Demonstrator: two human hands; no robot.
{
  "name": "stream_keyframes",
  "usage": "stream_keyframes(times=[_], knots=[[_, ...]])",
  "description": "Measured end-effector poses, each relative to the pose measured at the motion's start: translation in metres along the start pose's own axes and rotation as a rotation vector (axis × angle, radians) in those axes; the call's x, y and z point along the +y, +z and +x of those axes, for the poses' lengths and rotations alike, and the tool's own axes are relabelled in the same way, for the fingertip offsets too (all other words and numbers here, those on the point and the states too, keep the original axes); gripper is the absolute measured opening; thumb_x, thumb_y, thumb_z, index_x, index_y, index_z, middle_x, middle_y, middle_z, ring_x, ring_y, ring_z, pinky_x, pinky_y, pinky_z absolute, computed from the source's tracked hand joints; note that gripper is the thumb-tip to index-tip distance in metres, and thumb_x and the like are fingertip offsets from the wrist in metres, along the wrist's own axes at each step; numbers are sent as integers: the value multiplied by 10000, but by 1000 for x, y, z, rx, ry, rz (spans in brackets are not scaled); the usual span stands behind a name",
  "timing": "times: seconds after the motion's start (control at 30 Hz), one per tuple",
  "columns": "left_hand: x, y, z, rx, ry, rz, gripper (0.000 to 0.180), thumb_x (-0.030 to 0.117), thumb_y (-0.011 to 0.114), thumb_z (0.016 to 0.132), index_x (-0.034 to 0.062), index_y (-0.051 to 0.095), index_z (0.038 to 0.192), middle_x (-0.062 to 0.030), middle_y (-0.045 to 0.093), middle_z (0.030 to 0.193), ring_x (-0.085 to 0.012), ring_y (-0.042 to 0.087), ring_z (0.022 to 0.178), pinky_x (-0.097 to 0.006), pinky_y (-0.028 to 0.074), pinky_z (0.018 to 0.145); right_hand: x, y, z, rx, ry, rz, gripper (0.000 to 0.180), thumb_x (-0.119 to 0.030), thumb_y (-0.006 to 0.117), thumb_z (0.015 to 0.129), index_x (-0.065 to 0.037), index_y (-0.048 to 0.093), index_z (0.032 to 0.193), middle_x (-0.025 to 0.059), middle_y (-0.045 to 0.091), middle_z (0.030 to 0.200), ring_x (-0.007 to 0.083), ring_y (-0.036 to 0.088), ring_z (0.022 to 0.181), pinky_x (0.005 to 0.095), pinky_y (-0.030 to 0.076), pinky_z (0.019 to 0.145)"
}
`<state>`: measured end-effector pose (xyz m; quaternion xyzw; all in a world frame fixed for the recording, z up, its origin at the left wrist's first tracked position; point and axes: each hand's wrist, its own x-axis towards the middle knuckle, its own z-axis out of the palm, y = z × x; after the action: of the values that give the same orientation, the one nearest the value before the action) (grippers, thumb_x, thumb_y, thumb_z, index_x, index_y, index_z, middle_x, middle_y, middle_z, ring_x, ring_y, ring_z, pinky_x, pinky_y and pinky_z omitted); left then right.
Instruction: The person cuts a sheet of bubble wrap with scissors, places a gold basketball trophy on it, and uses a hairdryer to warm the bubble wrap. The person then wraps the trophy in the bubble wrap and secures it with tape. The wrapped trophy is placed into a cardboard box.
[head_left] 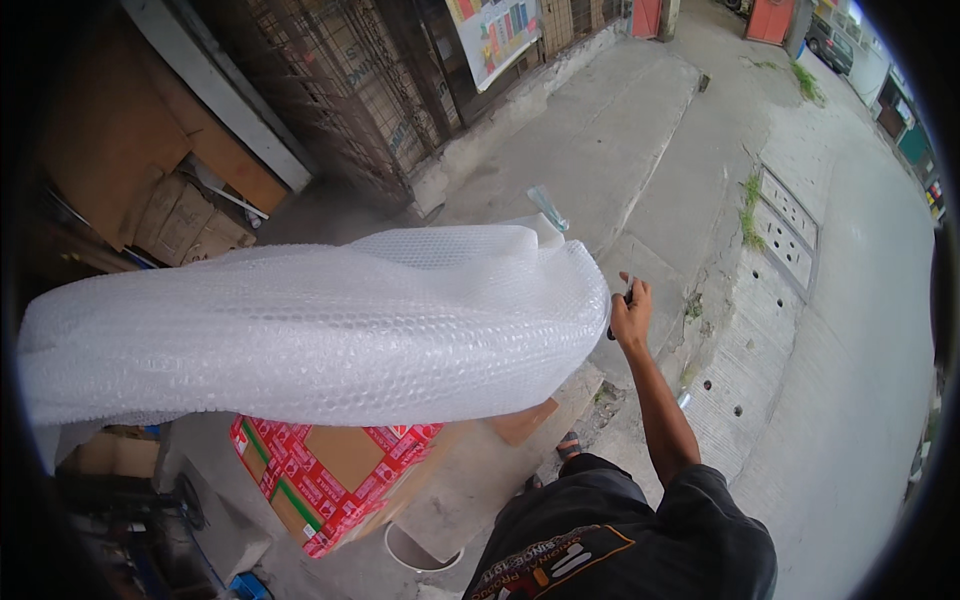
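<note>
A long bulky bundle of clear bubble wrap [330, 320] stretches from the far left to the middle. At its right end my right hand [630, 312] is closed around a small dark-handled tool, perhaps a cutter, whose full shape is hidden by my fingers. The hand is just beside the wrap's edge; whether it touches cannot be told. A shiny clear plastic strip [548, 207] sticks up from the bundle's far right corner. My left hand is out of sight. Below the bundle is a cardboard box [345, 465] bound with red and white printed tape and green strips.
A white bucket [424, 550] stands beside the box. Flattened cardboard [190, 222] leans at the left, near a metal grille [350, 80]. Concrete paving [600, 130] runs to a drain cover [788, 230] and a road, with a parked car [830, 45] far off.
</note>
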<state>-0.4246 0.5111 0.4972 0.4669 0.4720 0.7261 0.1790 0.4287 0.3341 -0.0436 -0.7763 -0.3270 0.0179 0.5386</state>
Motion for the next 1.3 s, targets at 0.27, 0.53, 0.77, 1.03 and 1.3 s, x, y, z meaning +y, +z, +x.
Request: stream_keyframes(times=[0.27,0.53,0.77,1.03,1.3], knots=[[0,-81,-68,111,-137,141,461,313,513,1012,35,511,1380,-130,587,1315,-251,567,1175,-374,420,1044,-22,118,-131,-797,1445,1464,476,-522,756,792,-99,625,967,43,657,816,161,514,473,316,393,447],[40,-151,-90,208,-85,181,483,339,514,1008,35,515,1383,-129,604,1291,-252,591,1136,-368,438,1021,-246,90,224,-717,380,753,304,-286,793,800,-72,618,927,9,502,637,101,467,436,257,373,341],[88,-231,-104,351,9,281,502,362,516,1005,35,519,1386,-129,620,1270,-253,612,1101,-363,453,1001,-272,-24,401,180,-204,86,544,-510,681,825,30,669,886,172,676,788,299,656,731,428,487,678],[-68,-168,-210,5,-732,593,512,379,542,1003,29,519,1376,-97,611,1280,-227,586,1142,-366,450,997,13,26,309,-838,222,-265,469,-333,665,848,-33,681,1207,178,680,1205,280,633,1112,413,466,973],[26,-87,-90,87,-308,-127,445,325,349,1075,38,484,1388,-121,569,1375,-292,544,1262,-423,422,1100,-175,-61,470,-616,40,645,668,-670,683,791,-106,607,1141,-2,652,779,108,566,593,209,427,559]])
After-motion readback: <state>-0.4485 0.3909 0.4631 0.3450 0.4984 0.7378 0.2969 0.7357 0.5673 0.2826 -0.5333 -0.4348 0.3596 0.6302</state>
